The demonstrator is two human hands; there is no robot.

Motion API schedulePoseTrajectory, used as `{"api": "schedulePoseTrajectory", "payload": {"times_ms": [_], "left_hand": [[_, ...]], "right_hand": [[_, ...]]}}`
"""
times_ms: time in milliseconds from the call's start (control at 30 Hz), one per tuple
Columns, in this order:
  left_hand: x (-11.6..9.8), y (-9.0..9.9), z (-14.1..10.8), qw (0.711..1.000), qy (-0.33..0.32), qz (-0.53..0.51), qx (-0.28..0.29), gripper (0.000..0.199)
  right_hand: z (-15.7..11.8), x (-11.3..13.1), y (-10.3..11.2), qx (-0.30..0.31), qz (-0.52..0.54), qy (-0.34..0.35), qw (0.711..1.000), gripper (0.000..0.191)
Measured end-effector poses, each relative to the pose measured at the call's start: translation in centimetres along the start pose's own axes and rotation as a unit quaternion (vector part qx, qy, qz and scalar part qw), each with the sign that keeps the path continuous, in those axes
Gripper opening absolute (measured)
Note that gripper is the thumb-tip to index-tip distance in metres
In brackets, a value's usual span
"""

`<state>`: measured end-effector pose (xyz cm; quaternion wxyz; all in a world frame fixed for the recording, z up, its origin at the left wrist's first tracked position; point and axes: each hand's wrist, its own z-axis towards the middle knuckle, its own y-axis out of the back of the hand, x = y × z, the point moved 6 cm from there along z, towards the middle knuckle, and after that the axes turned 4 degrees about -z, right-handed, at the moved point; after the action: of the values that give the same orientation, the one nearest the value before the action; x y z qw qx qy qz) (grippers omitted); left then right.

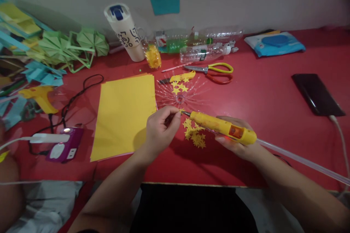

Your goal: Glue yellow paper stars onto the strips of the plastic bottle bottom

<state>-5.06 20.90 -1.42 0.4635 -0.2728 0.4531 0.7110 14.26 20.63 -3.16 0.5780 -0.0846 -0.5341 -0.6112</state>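
My right hand (232, 143) is wrapped around a yellow hot glue gun (218, 123), with a long clear glue stick (300, 158) running out of its back. The gun's metal nozzle meets a small yellow paper star (181, 110) pinched between the thumb and finger of my left hand (162, 127). Below the nozzle lies a pile of yellow stars (194, 134). Just beyond my hands is a clear plastic bottle piece cut into spread strips (179, 99), with several stars (179, 87) lying on it.
Yellow paper sheets (124, 116) lie left, near a purple power adapter (65, 145) and another glue gun (41, 96). Behind are a cutter (182, 76), scissors (213, 70), plastic bottles (202, 54) and a tumbler (127, 32). Right are a phone (317, 94) and wipes (275, 43). Someone's arm (9, 178) shows left.
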Motion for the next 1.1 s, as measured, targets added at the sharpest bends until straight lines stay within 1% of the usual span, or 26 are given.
{"api": "schedulePoseTrajectory", "payload": {"times_ms": [67, 133, 200, 267, 333, 367, 400, 433, 500, 533, 567, 600, 667, 700, 767, 833, 900, 967, 1033, 1100], "left_hand": [[0.0, 0.0, 0.0, 1.0, -0.002, 0.009, 0.002, 0.016], [-0.1, 0.1, 0.0, 0.999, -0.02, 0.032, 0.002, 0.017], [-0.4, 0.1, 0.0, 0.996, -0.062, 0.071, 0.003, 0.017], [-1.1, 0.0, -0.1, 0.987, -0.122, 0.102, 0.01, 0.017], [-1.6, -0.1, -0.3, 0.98, -0.164, 0.107, 0.025, 0.017], [-1.7, -0.1, -0.3, 0.981, -0.167, 0.098, 0.03, 0.017], [-1.7, -0.1, -0.2, 0.984, -0.153, 0.081, 0.032, 0.017], [-1.5, 0.0, -0.1, 0.99, -0.126, 0.058, 0.03, 0.016], [-0.7, 0.3, 0.2, 0.999, -0.048, -0.004, 0.021, 0.015], [-0.3, 0.3, 0.3, 0.999, -0.006, -0.041, 0.023, 0.014], [0.2, 0.1, 0.4, 0.996, 0.034, -0.08, 0.032, 0.014], [0.6, -0.1, 0.5, 0.989, 0.072, -0.122, 0.045, 0.014], [1.2, -0.9, 0.4, 0.964, 0.147, -0.205, 0.079, 0.013], [1.4, -1.3, 0.2, 0.948, 0.185, -0.24, 0.1, 0.013], [1.4, -2.3, -0.2, 0.911, 0.249, -0.295, 0.142, 0.012], [1.1, -3.2, -0.7, 0.877, 0.298, -0.328, 0.186, 0.012], [0.5, -3.9, -1.1, 0.848, 0.333, -0.349, 0.22, 0.012], [0.2, -4.3, -1.3, 0.826, 0.363, -0.357, 0.242, 0.015], [0.1, -4.7, -1.5, 0.806, 0.388, -0.365, 0.259, 0.019], [0.2, -5.0, -1.8, 0.781, 0.413, -0.378, 0.278, 0.023]], "right_hand": [[0.0, 0.0, 0.1, 0.005, -0.012, -0.001, 1.0, 0.026], [0.1, -0.1, 0.1, 0.017, -0.021, -0.012, 1.0, 0.027], [0.2, 0.0, 0.1, 0.024, -0.027, -0.022, 0.999, 0.028], [0.2, 0.1, 0.0, 0.023, -0.035, -0.019, 0.999, 0.029], [0.1, 0.3, 0.1, -0.001, -0.049, -0.008, 0.999, 0.03], [0.0, 0.2, 0.4, -0.022, -0.057, -0.004, 0.998, 0.03], [-0.1, 0.0, 0.8, -0.048, -0.064, -0.004, 0.997, 0.029], [-0.2, -0.3, 1.3, -0.078, -0.073, -0.008, 0.994, 0.026], [-0.5, -1.2, 2.7, -0.135, -0.094, -0.028, 0.986, 0.016], [-0.6, -1.7, 3.5, -0.154, -0.107, -0.04, 0.981, 0.015], [-0.7, -2.3, 4.3, -0.171, -0.119, -0.052, 0.977, 0.018], [-0.7, -2.8, 4.9, -0.174, -0.125, -0.065, 0.975, 0.02], [-0.7, -3.7, 5.7, -0.172, -0.122, -0.089, 0.973, 0.019], [-0.6, -3.8, 5.8, -0.172, -0.114, -0.088, 0.975, 0.016], [-0.2, -3.1, 5.5, -0.176, -0.092, -0.059, 0.978, 0.013], [0.4, -1.5, 4.6, -0.177, -0.074, -0.017, 0.981, 0.012], [1.0, 0.1, 3.5, -0.164, -0.065, -0.002, 0.984, 0.009], [1.6, 1.4, 2.4, -0.137, -0.083, 0.002, 0.987, 0.007], [2.1, 2.4, 1.4, -0.093, -0.09, 0.038, 0.991, 0.006], [2.2, 2.6, 0.9, -0.067, -0.073, 0.074, 0.992, 0.005]]}}
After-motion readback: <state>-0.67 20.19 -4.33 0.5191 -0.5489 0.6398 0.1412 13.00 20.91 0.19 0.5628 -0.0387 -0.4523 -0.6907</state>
